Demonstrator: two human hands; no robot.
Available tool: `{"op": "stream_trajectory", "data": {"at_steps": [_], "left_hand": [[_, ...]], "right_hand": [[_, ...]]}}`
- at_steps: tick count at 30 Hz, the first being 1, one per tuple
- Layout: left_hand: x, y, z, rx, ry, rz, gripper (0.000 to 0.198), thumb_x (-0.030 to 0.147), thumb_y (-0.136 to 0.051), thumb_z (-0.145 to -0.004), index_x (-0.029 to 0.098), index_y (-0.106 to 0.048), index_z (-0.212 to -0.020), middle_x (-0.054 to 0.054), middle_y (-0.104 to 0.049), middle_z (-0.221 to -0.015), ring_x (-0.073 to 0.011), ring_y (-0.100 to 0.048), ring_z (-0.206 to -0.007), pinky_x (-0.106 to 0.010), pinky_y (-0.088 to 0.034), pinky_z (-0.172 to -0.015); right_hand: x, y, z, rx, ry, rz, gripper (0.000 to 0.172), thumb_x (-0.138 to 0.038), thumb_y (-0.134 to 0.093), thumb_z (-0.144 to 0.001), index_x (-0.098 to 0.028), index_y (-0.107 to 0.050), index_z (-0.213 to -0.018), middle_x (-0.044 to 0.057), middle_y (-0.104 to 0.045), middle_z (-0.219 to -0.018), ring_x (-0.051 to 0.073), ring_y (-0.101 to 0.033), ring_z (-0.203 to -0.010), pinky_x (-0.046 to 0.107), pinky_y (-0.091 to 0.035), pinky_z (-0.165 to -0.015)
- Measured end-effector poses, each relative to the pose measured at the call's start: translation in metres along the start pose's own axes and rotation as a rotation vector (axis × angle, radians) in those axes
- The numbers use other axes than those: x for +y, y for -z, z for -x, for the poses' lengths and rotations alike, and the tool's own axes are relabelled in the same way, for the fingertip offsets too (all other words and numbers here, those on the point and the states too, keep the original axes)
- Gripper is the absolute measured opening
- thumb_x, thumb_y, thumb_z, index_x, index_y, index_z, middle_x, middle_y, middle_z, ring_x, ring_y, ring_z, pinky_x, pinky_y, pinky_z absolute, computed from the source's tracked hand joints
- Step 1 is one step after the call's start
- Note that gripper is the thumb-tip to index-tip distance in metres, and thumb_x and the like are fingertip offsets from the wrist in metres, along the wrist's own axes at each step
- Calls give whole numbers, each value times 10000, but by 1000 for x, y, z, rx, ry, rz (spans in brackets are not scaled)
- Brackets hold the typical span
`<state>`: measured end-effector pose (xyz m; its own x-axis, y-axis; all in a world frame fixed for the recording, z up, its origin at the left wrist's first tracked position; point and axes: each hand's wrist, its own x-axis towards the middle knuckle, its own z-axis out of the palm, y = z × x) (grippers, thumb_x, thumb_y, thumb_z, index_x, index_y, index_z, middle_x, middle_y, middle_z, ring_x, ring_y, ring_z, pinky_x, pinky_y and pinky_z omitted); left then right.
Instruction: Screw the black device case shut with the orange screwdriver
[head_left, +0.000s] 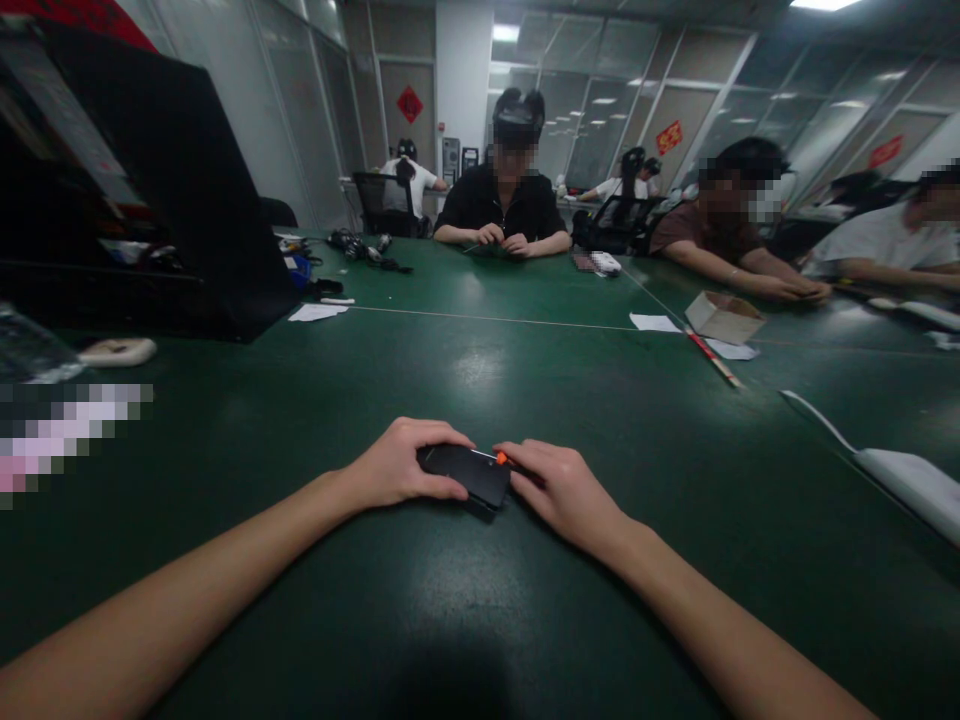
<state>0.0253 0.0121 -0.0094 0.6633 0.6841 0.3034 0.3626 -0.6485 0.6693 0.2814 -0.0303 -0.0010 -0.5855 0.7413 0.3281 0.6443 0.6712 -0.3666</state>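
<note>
A flat black device (469, 474) lies low over the green table (300, 600), in front of me. My left hand (409, 462) grips its left end, thumb on the near edge and fingers along the far edge. At its right end, my right hand (559, 487) has its fingers pressed around a small orange piece (501, 458), which touches or nearly touches the device's far right corner. Whether the orange piece belongs to a larger tool is hidden by my fingers.
A black box-like panel (172, 180) stands at the left. Black cables (360, 246) lie behind. At the right are an open cardboard box (724, 318), a red stick (712, 358) and a white power strip (911, 485). People sit across the table.
</note>
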Motion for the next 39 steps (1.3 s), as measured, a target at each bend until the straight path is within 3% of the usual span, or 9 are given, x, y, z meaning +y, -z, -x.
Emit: {"op": "stream_trajectory", "data": {"at_steps": [10,16,25,30,33,36,39], "left_hand": [[3,2,3,83,61,19,439,470,-796,-754,174,-724,-1070,-71,-749,-999,-212,-686,-893,-303,-495,-797],[8,-1,8,100,63,18,457,494,-801,-740,173,-720,-1055,-68,-740,-976,-205,-677,-859,-298,-490,-772],[7,-5,8,153,61,34,450,471,-808,-738,158,-721,-1050,-66,-743,-976,-203,-681,-867,-298,-482,-787],[5,-4,9,202,66,42,427,469,-798,-750,163,-725,-1038,-61,-750,-947,-203,-689,-836,-299,-495,-765],[5,-4,10,235,30,13,425,478,-790,-759,157,-721,-1030,-75,-754,-950,-213,-702,-843,-308,-514,-764],[10,-6,11,254,-110,-57,463,481,-807,-740,153,-707,-1050,-99,-754,-968,-225,-712,-859,-318,-543,-776],[17,-12,12,246,-343,-83,548,456,-835,-714,161,-664,-1143,-124,-752,-1007,-251,-720,-923,-343,-566,-833]], "right_hand": [[22,21,4,-45,-95,165,208,-245,-529,-970,-185,-682,-1097,72,-724,-984,190,-677,-852,308,-520,-765],[23,17,7,7,-273,298,188,-250,-555,-946,-170,-700,-1034,101,-702,-941,254,-670,-879,354,-519,-721],[19,18,8,13,-370,276,241,-409,-577,-944,-223,-704,-1031,66,-688,-972,227,-665,-846,306,-458,-664],[19,20,8,70,-411,168,244,-418,-590,-919,-217,-716,-978,87,-681,-968,257,-635,-850,344,-438,-691],[16,24,6,137,-422,17,263,-417,-581,-915,-196,-721,-944,111,-669,-987,285,-611,-936,408,-443,-814],[6,25,2,185,-426,-230,332,-453,-520,-948,-179,-708,-942,115,-664,-1012,270,-601,-997,428,-424,-937],[-8,17,0,102,-450,-569,435,-524,-429,-985,-179,-695,-1009,92,-685,-964,220,-652,-884,376,-495,-834]]}}
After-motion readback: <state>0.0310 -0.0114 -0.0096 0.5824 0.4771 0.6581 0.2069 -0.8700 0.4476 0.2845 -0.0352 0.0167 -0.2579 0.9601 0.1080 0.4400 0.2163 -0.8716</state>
